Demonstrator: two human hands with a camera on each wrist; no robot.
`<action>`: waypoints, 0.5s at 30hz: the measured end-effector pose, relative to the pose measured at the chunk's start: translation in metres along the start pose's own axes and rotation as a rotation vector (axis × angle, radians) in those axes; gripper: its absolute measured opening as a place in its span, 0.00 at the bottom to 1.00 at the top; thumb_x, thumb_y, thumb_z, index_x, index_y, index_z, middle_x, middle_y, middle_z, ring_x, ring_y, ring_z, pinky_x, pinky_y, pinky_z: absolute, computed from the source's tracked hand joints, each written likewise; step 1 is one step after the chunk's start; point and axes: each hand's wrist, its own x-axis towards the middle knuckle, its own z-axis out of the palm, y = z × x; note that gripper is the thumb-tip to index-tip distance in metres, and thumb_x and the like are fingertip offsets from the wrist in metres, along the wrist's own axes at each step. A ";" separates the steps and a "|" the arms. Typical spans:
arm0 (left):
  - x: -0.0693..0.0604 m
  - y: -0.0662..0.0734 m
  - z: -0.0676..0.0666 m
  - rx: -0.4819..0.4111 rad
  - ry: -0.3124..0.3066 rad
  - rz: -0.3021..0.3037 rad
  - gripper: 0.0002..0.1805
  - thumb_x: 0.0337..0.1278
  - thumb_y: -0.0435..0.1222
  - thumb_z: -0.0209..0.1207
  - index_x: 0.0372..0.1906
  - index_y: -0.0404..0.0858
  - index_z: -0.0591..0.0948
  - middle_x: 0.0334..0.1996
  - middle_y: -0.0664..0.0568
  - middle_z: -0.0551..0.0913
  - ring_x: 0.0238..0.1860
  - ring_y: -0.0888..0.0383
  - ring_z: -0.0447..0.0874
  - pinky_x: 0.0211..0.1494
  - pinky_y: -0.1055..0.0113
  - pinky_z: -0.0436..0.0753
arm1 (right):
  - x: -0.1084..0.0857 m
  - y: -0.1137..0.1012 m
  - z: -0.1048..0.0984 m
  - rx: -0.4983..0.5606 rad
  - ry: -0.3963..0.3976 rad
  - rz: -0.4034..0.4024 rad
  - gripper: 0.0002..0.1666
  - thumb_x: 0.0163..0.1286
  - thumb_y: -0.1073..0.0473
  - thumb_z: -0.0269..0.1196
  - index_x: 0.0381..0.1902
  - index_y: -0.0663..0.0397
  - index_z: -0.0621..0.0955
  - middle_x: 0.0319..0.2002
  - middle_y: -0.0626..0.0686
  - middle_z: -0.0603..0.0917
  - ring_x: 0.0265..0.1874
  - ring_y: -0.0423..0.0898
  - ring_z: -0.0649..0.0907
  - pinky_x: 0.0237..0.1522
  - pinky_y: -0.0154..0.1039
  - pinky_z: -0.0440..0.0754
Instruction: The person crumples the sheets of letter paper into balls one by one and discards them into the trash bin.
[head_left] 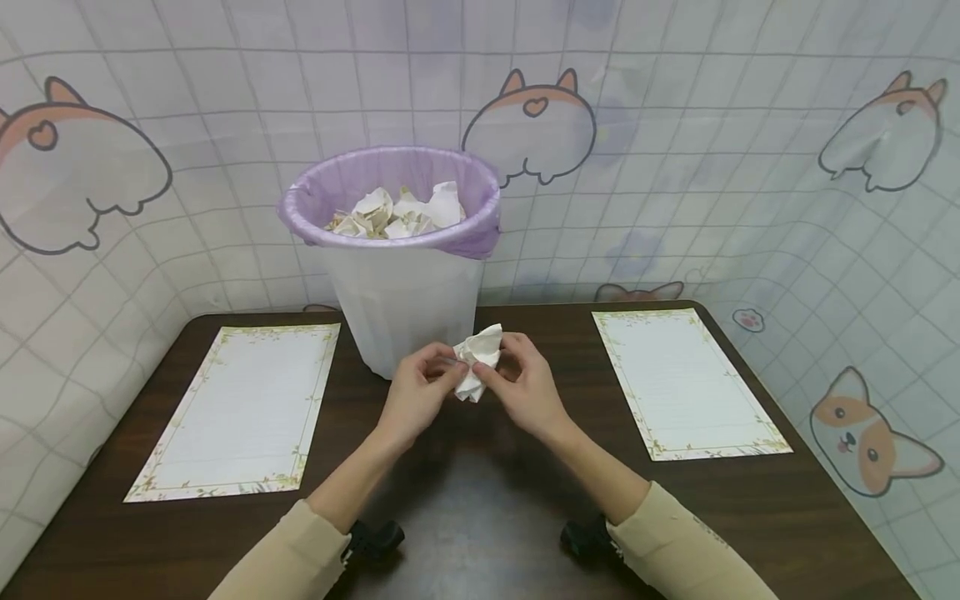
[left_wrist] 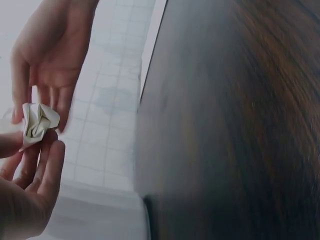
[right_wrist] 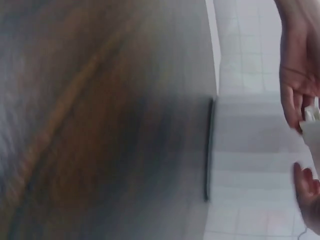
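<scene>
Both hands hold one crumpled piece of white paper point(head_left: 478, 360) between them, above the dark table and in front of the bin. The left hand point(head_left: 420, 392) pinches its left side with thumb and fingers; the right hand point(head_left: 527, 390) pinches its right side, thumb on the near face. In the left wrist view the folded paper point(left_wrist: 39, 122) lies between the left hand point(left_wrist: 30, 195) below and the right hand point(left_wrist: 55, 50) above. At the right edge of the right wrist view, the paper point(right_wrist: 311, 135) is partly cut off.
A white bin with a purple liner point(head_left: 390, 242) stands at the back, left of centre, holding several crumpled papers point(head_left: 408, 215). Flat bordered sheets lie on the table point(head_left: 465, 517), one at left point(head_left: 240, 408) and one at right point(head_left: 686, 383). A patterned curtain point(head_left: 675, 192) surrounds the table's back and sides.
</scene>
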 end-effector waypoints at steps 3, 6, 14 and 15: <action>-0.001 0.002 -0.003 0.055 -0.007 0.056 0.05 0.67 0.29 0.66 0.42 0.31 0.82 0.33 0.42 0.88 0.29 0.54 0.85 0.32 0.69 0.83 | 0.001 -0.003 -0.003 -0.112 0.002 0.001 0.19 0.69 0.64 0.71 0.56 0.63 0.83 0.46 0.58 0.81 0.47 0.53 0.83 0.44 0.37 0.85; -0.001 0.002 -0.004 0.082 -0.022 0.096 0.04 0.67 0.29 0.66 0.40 0.31 0.82 0.34 0.42 0.88 0.31 0.53 0.87 0.34 0.65 0.86 | 0.001 -0.004 -0.004 -0.158 0.009 0.007 0.21 0.69 0.62 0.71 0.57 0.63 0.83 0.43 0.57 0.86 0.44 0.53 0.86 0.45 0.41 0.86; -0.004 -0.004 -0.005 0.207 -0.015 0.158 0.04 0.67 0.33 0.67 0.41 0.36 0.84 0.37 0.47 0.86 0.30 0.51 0.89 0.33 0.62 0.87 | -0.003 -0.008 0.000 -0.172 -0.010 -0.017 0.21 0.71 0.62 0.70 0.56 0.63 0.75 0.52 0.61 0.87 0.48 0.53 0.88 0.44 0.49 0.87; -0.004 -0.005 -0.006 0.226 -0.012 0.170 0.05 0.66 0.34 0.67 0.41 0.37 0.85 0.37 0.47 0.86 0.29 0.50 0.89 0.32 0.63 0.86 | -0.003 -0.008 0.000 -0.169 -0.006 -0.020 0.21 0.70 0.63 0.70 0.55 0.62 0.75 0.52 0.61 0.87 0.48 0.54 0.88 0.43 0.50 0.87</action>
